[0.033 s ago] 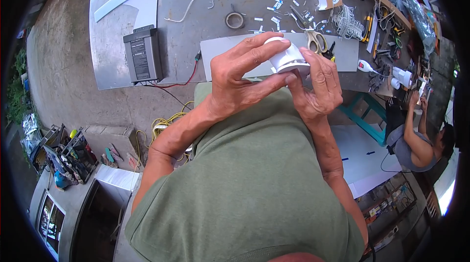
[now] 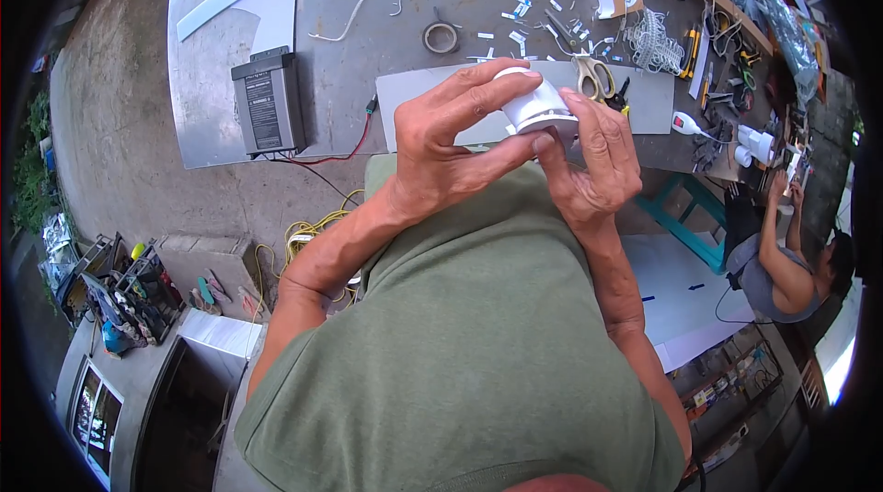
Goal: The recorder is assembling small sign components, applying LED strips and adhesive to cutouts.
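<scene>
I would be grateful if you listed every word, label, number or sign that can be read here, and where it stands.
Dark box on the table: pale label print, too small to quote reliably.
White sheet at right: a dark blue arrow, no readable words.
Small white-and-blue pieces: any print is too small.
White round part between left hand and right hand: no lettering visible.
</scene>
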The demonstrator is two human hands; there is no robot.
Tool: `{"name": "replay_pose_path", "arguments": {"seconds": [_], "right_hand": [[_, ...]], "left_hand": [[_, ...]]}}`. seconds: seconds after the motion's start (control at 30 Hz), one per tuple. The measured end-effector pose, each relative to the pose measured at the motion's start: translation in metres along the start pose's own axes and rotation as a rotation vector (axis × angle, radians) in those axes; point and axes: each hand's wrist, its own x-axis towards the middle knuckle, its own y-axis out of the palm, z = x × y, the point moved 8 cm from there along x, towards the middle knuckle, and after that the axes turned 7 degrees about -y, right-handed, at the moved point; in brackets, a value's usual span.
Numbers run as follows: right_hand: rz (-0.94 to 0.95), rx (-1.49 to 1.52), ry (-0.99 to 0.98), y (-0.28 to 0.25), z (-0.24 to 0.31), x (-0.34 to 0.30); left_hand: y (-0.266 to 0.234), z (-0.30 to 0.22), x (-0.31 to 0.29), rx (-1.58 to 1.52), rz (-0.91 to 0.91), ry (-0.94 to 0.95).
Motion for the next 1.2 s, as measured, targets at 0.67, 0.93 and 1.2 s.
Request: {"name": "replay_pose_path", "arguments": {"seconds": [0.67,0.93,1.2], "right_hand": [[0.190,0.645,0.404,0.019,-0.022,0.013],[0.239,0.677,0.465,0.019,-0.022,0.014],[0.283,0.892,0.739,0.023,-0.030,0.003]], "left_hand": [[-0.005,0.032,0.009,-0.588,0.188,-0.204],[-0.003,0.035,0.008,-0.603,0.225,-0.178],[-0.001,0.032,0.007,-0.594,0.250,-0.205]]}}
